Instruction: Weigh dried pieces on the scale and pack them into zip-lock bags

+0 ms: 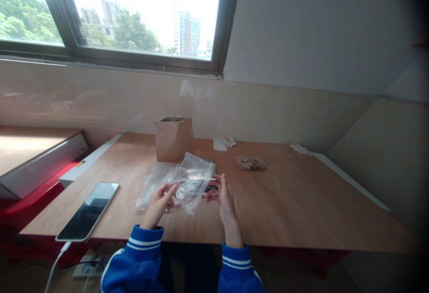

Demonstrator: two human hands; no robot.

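A clear plastic bag (192,179) is raised a little above the table between my two hands. My left hand (160,202) pinches its left edge between thumb and fingers. At its right side, my right hand (221,197) has its fingers curled round the edge. Beneath and to the left lie more clear plastic bags (149,190), crumpled together. A small dark object (211,188) shows by my right fingers; its kind is partly hidden. Behind the bags, a brown paper bag (174,138) stands upright with its top open.
Right of centre lies a small clear bag of brown pieces (254,163). A phone (89,212) with a white charging cable (56,259) rests at the left front of the wooden table (284,208). Crumpled white papers (228,142) lie along the back edge.
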